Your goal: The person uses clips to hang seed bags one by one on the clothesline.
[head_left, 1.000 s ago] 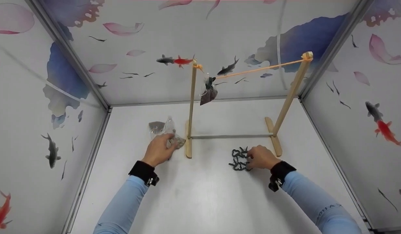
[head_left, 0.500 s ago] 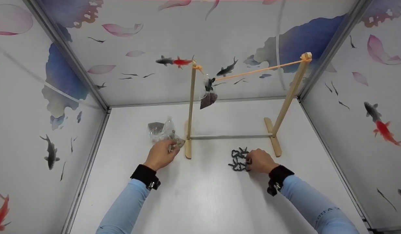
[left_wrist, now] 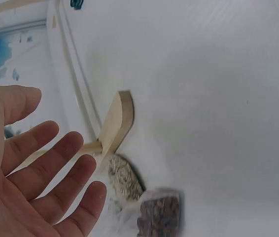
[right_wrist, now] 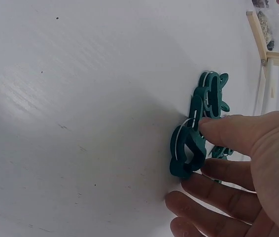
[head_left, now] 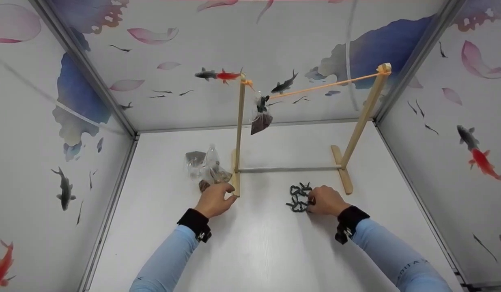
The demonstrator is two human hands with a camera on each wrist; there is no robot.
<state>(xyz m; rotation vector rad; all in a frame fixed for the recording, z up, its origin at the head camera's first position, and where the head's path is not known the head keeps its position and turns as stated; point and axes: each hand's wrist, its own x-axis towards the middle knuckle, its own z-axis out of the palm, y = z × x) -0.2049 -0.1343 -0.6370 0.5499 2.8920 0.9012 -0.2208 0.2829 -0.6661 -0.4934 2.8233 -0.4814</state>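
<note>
My left hand (head_left: 216, 199) is held with its fingers relaxed and spread, nothing between them. It hovers just in front of several clear plastic bags on the white table. One bag holds dark brown pieces (left_wrist: 160, 215); beside it lies a bag of pale grains (left_wrist: 123, 177). A bag with grey contents (head_left: 195, 157) sits farther back. With thumb and fingers, my right hand (head_left: 326, 200) pinches a dark green spring clip (right_wrist: 180, 170) at table level. More green clips (right_wrist: 212, 94) lie right beside it, partly hidden by the hand.
A wooden stand (head_left: 239, 125) rises behind the hands, with an orange cord (head_left: 327, 84) strung between its posts. A clipped bag of dark red-brown contents (head_left: 261, 121) hangs from the cord. A pale bar (head_left: 289, 170) joins the feet. Printed walls enclose the table.
My left hand has let go of the bag of pale grains and drawn back toward the front right, uncovering the bag of brown pieces. The right hand has stayed at the clips.
</note>
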